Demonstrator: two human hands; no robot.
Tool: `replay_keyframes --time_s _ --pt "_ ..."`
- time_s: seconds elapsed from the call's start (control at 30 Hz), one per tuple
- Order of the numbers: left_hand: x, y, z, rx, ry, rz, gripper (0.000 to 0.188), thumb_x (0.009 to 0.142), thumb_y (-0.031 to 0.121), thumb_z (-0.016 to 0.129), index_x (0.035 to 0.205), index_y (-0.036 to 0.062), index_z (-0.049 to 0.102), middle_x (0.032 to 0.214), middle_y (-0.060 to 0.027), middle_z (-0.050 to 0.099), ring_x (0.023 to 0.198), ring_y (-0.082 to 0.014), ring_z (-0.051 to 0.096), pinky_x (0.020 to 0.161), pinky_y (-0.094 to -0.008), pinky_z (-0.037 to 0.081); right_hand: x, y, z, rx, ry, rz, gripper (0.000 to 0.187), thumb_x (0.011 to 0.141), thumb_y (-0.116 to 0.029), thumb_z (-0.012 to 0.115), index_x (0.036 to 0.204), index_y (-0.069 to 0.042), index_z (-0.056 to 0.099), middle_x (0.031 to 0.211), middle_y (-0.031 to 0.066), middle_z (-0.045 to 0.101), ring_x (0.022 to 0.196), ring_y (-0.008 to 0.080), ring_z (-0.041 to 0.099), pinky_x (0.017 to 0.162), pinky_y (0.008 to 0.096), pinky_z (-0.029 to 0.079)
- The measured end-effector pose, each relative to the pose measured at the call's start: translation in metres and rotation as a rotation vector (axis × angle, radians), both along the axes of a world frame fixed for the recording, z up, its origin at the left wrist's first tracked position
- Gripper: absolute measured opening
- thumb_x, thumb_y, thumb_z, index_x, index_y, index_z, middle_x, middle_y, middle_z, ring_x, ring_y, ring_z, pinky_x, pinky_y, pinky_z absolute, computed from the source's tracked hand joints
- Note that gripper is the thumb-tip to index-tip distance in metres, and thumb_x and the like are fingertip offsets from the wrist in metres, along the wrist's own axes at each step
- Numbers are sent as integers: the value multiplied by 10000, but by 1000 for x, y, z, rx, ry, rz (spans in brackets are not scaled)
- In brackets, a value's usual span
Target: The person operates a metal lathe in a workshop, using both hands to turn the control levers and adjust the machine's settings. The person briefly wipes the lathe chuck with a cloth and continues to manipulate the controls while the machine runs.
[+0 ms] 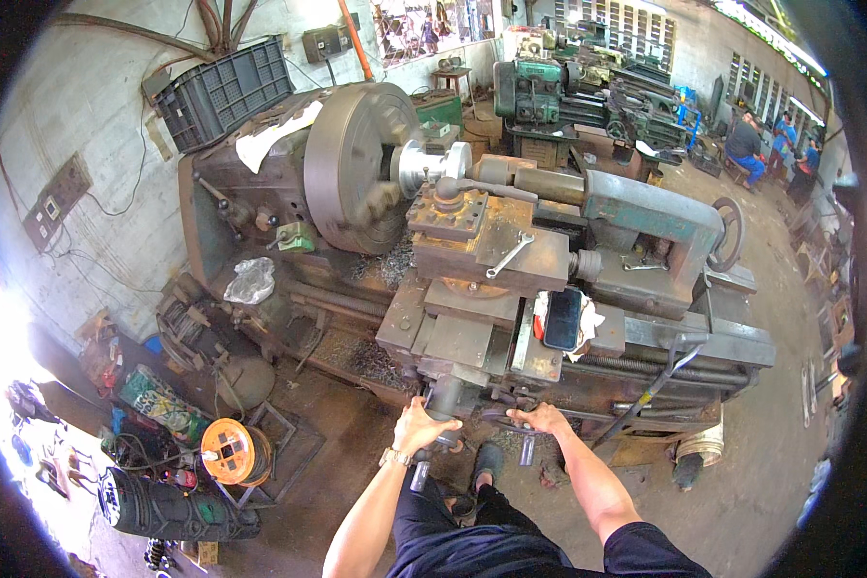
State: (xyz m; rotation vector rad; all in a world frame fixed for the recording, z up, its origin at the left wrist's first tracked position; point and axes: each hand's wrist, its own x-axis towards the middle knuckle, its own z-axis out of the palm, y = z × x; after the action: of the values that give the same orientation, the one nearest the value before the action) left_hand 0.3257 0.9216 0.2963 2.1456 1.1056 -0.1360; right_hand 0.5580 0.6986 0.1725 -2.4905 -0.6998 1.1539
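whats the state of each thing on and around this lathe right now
chuck: blurred, seems to be spinning
shiny metal piece: clamped in the chuck
left hand: closed on a handle at the lathe's front
right hand: resting on a handwheel, fingers curled
wrench: lying loose on the tool slide
phone: flat on a white rag, screen dark
grey crate: tilted on the headstock

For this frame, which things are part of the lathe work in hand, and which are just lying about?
In use:
- left hand on the carriage handwheel
- right hand on a handle beside it
- blurred chuck holding a shiny workpiece
- tool post

Lying about:
- wrench on the slide
- phone on a rag
- orange cable reel
- grey crate
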Motion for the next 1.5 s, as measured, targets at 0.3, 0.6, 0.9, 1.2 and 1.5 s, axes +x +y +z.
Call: replay_keyframes --time_s 0.3,0.6,0.9,1.2,1.5 --pt "1 0 3 -34 33 9 1138 553 655 871 1371 -11 445 1309 -253 586 1241 -368 566 1044 -426 468 -4 -4 22 76 -7 -4 781 653 -903 580 860 -184 804 783 112 728 875 283 716 865 394 530" --pt "1 0 4 -15 22 4 1134 554 656 869 1366 -15 449 1297 -251 595 1237 -363 571 1050 -422 464 -6 -7 27 92 50 -32 742 716 -870 555 824 -167 767 950 115 748 988 298 689 917 429 489" --pt "1 -1 6 -20 10 5 1105 551 644 878 1344 -10 470 1282 -246 608 1226 -355 582 1038 -418 473 -8 -10 42 112 68 -81 831 652 -877 617 880 -96 784 804 99 736 870 267 719 855 391 524" --pt "1 0 5 -11 19 0 1111 551 652 874 1341 -19 474 1280 -251 611 1220 -358 589 1029 -421 481 -7 -14 30 151 97 -82 645 761 -779 615 859 -163 779 858 68 730 836 235 676 801 391 505" --pt "3 2 -5 7 -2 -38 1148 552 676 859 1365 -27 456 1250 -264 623 1179 -368 620 998 -429 505 0 -19 4 145 128 -125 687 726 -809 623 932 -178 799 939 81 748 880 232 693 824 372 521"
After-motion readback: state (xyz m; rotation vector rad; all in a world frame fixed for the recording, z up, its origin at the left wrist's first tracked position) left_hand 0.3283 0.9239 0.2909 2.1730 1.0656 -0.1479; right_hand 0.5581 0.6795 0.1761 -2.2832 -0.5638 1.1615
